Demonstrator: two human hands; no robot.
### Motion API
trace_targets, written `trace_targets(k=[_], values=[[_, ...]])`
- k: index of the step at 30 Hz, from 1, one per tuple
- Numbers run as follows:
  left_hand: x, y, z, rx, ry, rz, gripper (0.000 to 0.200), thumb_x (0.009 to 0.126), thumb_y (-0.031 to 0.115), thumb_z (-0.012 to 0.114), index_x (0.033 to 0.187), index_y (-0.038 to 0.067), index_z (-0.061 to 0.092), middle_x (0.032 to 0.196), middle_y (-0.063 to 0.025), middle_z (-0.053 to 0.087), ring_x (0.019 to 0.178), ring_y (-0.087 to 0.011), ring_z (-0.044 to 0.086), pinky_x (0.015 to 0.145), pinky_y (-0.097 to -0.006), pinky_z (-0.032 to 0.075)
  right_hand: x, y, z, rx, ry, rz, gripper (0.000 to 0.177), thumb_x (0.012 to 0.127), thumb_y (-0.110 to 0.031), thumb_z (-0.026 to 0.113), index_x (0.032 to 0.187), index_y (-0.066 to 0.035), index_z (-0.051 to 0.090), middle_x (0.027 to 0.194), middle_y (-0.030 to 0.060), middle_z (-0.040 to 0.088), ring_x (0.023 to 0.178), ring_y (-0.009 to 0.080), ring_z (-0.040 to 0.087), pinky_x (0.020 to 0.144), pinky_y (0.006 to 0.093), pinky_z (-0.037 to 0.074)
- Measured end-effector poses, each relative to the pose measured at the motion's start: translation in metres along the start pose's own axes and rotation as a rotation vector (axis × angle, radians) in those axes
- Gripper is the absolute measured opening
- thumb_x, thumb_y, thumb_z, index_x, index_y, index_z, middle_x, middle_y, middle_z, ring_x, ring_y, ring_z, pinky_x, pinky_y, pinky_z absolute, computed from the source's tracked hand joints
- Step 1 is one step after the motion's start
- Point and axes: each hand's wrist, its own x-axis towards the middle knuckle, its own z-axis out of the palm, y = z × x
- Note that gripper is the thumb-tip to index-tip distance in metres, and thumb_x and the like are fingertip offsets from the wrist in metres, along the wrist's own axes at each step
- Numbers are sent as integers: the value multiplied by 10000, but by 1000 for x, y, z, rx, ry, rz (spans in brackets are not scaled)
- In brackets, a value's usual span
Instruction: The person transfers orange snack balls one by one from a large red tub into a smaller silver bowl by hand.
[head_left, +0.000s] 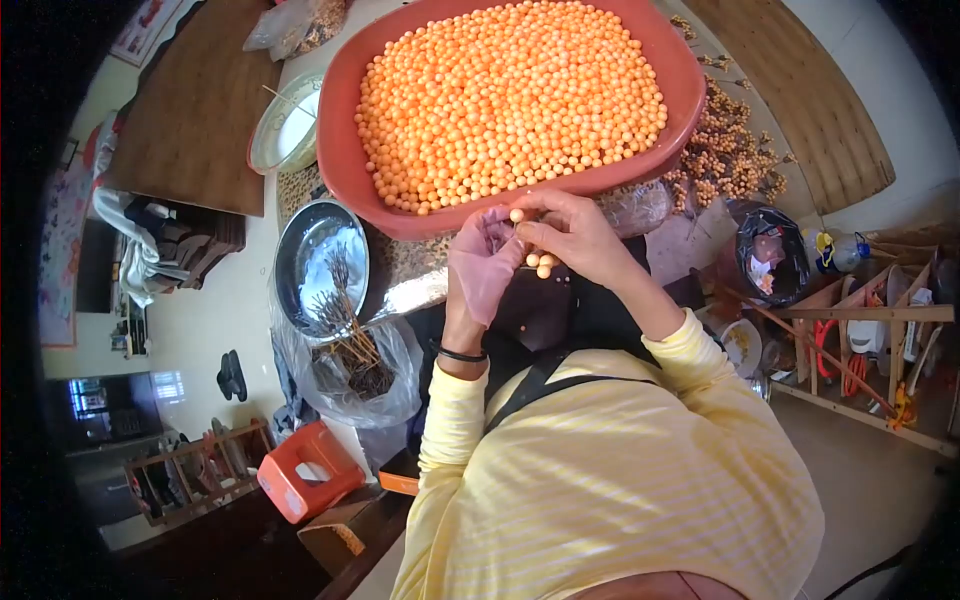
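My left hand (480, 265), in a thin translucent glove, is closed in front of the tub. By its fingertips is a small sprig of orange beads (541, 262), which it seems to grip; the stem is hidden by the fingers. My right hand (585, 240), bare, meets the left one with thumb and forefinger pinched. At those fingertips sits one orange bead (516, 215). Right behind both hands stands a large red plastic tub (345, 150), filled with loose orange beads (510, 100).
Left of the tub are a bowl of white liquid (297, 128) and a dark-rimmed pan (283, 265) with thin dark twigs (350, 335) leaning in it. Finished-looking bead sprigs (735, 150) pile up at the right. A black-lined bin (770, 255) and red stool (310, 470) flank me.
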Motion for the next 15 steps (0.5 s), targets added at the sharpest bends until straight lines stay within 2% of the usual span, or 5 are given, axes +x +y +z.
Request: trace_targets(k=[12, 15], values=[[-3, 16, -8, 8, -56, -79, 317, 849, -28, 629, 1148, -36, 525, 870, -90, 605, 732, -118, 577, 660, -175, 475, -3, 12, 3, 95, 26, 10, 135, 887, -81, 609, 1004, -13, 613, 768, 32, 619, 555, 59, 525, 483, 141, 390], [-4, 26, -9, -15, -109, -151, 331, 856, -12, 630, 1168, -41, 526, 893, -114, 634, 705, -135, 608, 599, -179, 485, -4, 14, 5, 130, 80, 30, 126, 892, -87, 606, 997, -19, 618, 779, 24, 622, 562, 49, 510, 481, 134, 369]])
